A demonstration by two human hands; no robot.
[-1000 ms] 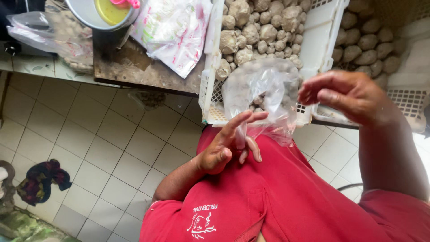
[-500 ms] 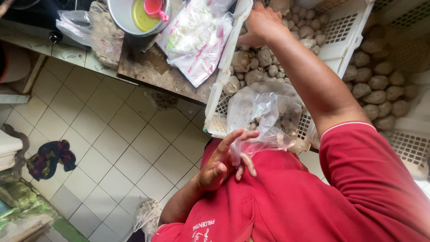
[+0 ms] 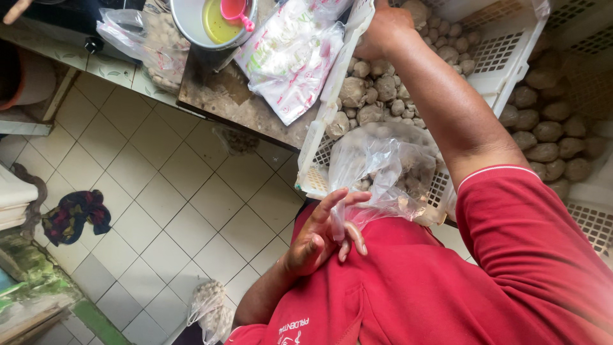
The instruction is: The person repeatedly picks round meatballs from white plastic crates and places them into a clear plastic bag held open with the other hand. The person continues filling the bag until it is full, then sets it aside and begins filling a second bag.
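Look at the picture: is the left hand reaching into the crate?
No, the left hand holds the clear bag at the chest; the right hand reaches into the crate.

I have one view only, from the head camera, looking steeply down over the red shirt (image 3: 447, 287). It sits close to the white crate (image 3: 511, 57), which fills the upper right. Left of the crate runs the desk (image 3: 249, 108); below that lies the tiled floor (image 3: 159, 204), farther off. The frame seems tilted, though I cannot tell how far.
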